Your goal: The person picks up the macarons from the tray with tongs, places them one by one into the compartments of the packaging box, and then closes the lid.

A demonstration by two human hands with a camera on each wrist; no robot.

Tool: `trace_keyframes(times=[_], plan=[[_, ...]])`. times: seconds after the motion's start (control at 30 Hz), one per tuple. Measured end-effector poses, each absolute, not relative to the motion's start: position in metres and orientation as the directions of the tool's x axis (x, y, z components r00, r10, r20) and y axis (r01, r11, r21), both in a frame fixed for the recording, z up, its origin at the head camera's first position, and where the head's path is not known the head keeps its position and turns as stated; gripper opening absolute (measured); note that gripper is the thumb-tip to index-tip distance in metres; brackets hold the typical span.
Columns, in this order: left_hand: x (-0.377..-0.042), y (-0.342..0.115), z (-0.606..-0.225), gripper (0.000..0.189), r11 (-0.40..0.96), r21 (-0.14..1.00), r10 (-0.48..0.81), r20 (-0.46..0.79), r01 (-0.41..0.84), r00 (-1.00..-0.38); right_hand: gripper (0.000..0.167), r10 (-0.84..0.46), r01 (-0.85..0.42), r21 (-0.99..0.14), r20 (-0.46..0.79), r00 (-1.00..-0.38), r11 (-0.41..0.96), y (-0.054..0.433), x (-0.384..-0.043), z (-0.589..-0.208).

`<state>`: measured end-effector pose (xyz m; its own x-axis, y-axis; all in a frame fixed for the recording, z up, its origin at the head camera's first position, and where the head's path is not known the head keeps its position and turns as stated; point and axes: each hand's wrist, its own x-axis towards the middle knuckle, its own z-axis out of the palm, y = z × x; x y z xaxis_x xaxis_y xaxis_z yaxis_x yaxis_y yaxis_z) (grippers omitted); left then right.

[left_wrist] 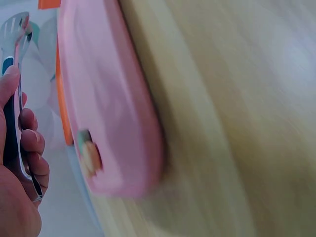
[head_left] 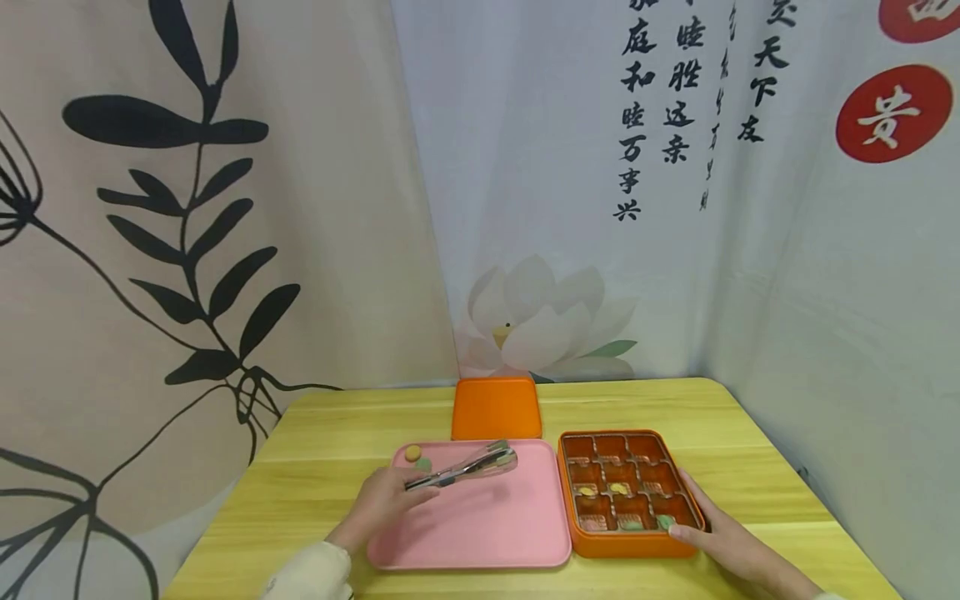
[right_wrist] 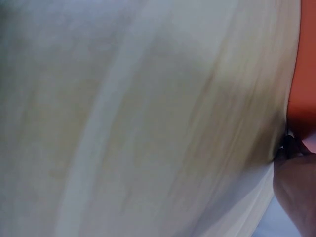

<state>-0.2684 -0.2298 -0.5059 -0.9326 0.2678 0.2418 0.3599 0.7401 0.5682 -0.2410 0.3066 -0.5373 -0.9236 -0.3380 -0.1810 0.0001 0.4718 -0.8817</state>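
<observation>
My left hand [head_left: 392, 502] grips a pair of metal tongs [head_left: 467, 468] over the pink tray [head_left: 510, 546]. At the tong tips, small pink and greenish patches show in the left wrist view; I cannot tell whether a piece is held there. A yellow round piece [head_left: 413, 452] and a green one [head_left: 423, 464] lie at the tray's far left corner. My right hand [head_left: 723, 537] holds the orange compartment box [head_left: 622, 546] at its near right corner, thumb over the rim. Yellow pieces [head_left: 619, 489] sit in its middle row; pink and green pieces [head_left: 666, 522] in the near row.
An orange lid-like panel [head_left: 497, 408] lies behind the tray. Everything stands on a wood-grain table [head_left: 300, 467]. Printed curtains [head_left: 525, 208] hang behind and at the right side.
</observation>
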Motion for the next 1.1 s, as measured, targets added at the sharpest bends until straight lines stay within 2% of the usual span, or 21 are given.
trace_keyframes(times=[0.13,0.47,0.77,1.1], plan=[[-0.275,-0.209,-0.502,0.024,0.747,0.515,0.305,0.297,0.421,-0.905,0.09,-0.339,-0.003,-0.882,-0.178,-0.924,0.472,0.308,-0.24,-0.538],[-0.287,-0.158,-0.493,0.011,0.669,0.614,0.343,0.245,0.419,-0.907,0.089,-0.362,-0.013,-0.898,-0.164,-0.918,0.44,0.307,-0.24,-0.537],[-0.296,-0.111,-0.491,0.021,0.679,0.622,0.352,0.192,0.391,-0.916,0.088,-0.362,0.003,-0.9,-0.177,-0.915,0.435,0.307,-0.24,-0.535],[-0.299,-0.064,-0.49,0.021,0.639,0.603,0.421,0.246,0.478,-0.873,0.089,-0.367,-0.001,-0.896,-0.181,-0.913,0.445,0.307,-0.241,-0.538]])
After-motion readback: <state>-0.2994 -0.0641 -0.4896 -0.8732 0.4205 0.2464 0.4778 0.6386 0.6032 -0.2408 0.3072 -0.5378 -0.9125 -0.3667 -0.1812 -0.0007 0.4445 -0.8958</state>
